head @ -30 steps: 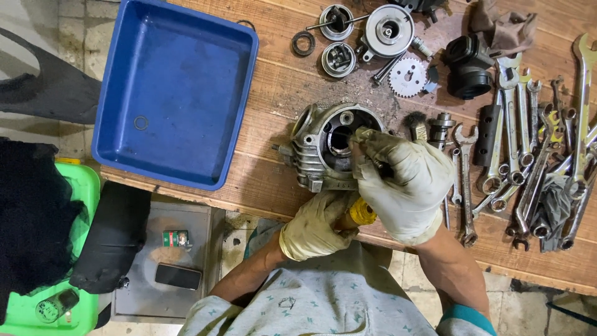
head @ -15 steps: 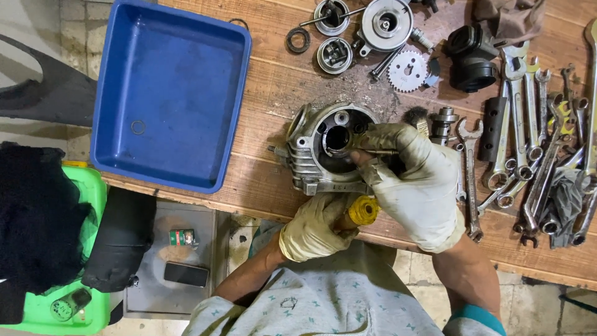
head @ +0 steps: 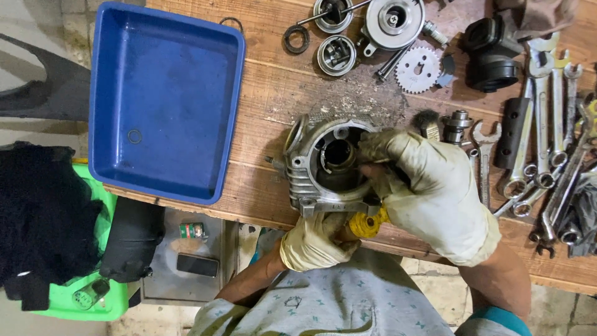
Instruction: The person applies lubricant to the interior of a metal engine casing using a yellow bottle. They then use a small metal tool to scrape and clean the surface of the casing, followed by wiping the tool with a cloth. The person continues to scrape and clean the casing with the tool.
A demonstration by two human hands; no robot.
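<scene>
Head view: lying on the wooden worktop (head: 273,93), just right of the blue tray (head: 165,99), an aluminium engine casing (head: 323,168). Covering its right rim, the gloved right hand (head: 429,190), fingers curling into the bore; whatever is being pinched there staying hidden. Closing around a yellow tool handle (head: 367,224) at the worktop's near edge, the gloved left hand (head: 317,242); tool tip hidden behind the casing. Running off the right edge, spanners (head: 553,143). Cut off at top, round engine parts (head: 392,22).
</scene>
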